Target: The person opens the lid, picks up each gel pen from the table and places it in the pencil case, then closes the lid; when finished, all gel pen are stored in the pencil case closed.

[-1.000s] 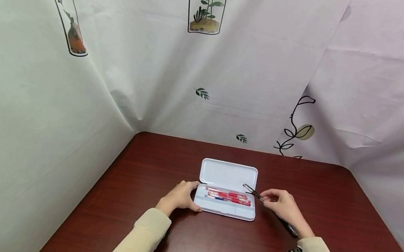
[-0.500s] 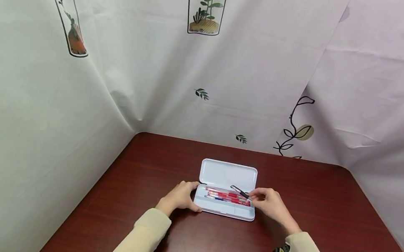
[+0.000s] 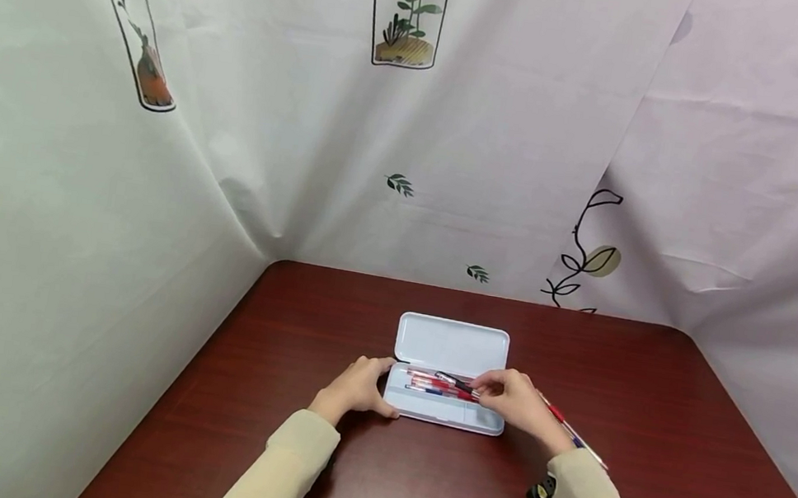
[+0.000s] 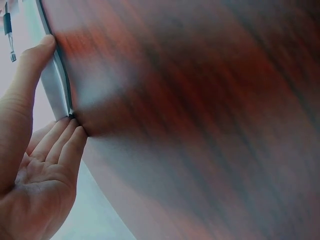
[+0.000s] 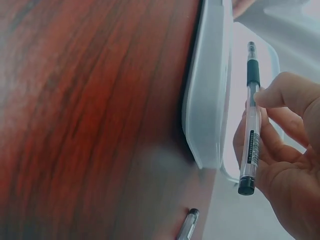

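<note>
right hand (image 3: 516, 401) pinches a pen (image 5: 253, 122), its long axis slanting, tip leftward and away; left hand (image 3: 354, 386) grips the case (image 3: 425, 405).

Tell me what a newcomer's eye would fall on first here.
Probably the open, pale-blue, rectangular pencil case, bright against the dark reddish-brown, wood-grained table. Next, the right hand, pinching a slim clear-and-black pen over the slender red and blue pens in the case. At the case's left end, the left hand holds its edges.
</note>
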Motion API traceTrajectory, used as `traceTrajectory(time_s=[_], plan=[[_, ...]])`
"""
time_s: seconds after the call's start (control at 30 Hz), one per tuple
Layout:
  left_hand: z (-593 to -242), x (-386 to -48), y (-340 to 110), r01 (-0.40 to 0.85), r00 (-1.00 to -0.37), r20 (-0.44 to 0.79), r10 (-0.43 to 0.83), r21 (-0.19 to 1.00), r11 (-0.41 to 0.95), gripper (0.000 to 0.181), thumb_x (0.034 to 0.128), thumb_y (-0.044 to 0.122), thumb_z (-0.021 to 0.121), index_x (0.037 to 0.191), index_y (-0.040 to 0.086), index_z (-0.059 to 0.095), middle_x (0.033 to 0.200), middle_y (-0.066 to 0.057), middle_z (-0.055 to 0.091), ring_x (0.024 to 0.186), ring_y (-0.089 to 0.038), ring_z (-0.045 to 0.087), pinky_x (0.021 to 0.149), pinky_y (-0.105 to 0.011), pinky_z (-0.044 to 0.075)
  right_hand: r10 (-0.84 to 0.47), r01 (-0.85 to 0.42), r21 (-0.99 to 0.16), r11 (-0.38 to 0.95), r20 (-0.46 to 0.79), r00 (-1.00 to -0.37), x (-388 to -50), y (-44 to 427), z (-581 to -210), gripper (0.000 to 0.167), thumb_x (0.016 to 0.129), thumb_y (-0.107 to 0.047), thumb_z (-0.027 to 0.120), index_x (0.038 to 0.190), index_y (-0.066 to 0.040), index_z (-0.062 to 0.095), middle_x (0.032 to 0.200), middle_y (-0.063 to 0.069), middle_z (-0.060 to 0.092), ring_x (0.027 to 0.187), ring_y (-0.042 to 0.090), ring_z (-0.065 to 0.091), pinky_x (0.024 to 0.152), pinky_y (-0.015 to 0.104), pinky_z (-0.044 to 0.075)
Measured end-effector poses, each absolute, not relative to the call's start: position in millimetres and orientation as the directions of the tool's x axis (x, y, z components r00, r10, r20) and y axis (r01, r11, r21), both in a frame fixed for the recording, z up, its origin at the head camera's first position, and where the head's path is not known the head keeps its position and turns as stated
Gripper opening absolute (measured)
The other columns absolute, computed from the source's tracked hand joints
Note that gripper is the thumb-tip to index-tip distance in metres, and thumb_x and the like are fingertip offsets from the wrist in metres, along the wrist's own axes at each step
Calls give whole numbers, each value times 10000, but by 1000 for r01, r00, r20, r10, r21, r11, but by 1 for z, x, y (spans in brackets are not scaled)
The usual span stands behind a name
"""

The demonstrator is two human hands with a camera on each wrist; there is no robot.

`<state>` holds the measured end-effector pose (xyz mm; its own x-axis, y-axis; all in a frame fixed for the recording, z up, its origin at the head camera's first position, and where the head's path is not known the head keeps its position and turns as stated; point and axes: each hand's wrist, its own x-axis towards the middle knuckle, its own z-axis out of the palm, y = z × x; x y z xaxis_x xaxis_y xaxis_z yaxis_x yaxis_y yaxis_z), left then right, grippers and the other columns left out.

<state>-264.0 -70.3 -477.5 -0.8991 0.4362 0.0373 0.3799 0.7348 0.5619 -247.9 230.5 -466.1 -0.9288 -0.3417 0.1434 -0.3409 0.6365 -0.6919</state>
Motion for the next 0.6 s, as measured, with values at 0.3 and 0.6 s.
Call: traceTrajectory(time_s=[0.3, 0.6], plan=[[-480, -266, -71, 386, -897, 39, 440, 552, 739, 793, 598, 333, 936, 1271, 68, 610, 1131, -68, 684, 931, -183, 608, 883, -371, 508, -398, -414, -662, 624, 187, -898, -251, 222, -470, 99, 838, -25, 692, 911, -63, 747, 817, 43, 681, 715, 55, 556, 648, 206, 495], [-479, -266, -70, 386, -899, 41, 436, 546, 744, 804, 590, 318, 938, 1281, 71, 607, 1134, -79, 686, 938, -189, 616, 886, -376, 508, -429, -436, -648, 624, 181, -885, -255, 210, -477, 178, 814, 28, 681, 922, -92, 755, 845, 15, 677, 727, 60, 544, 653, 208, 482]])
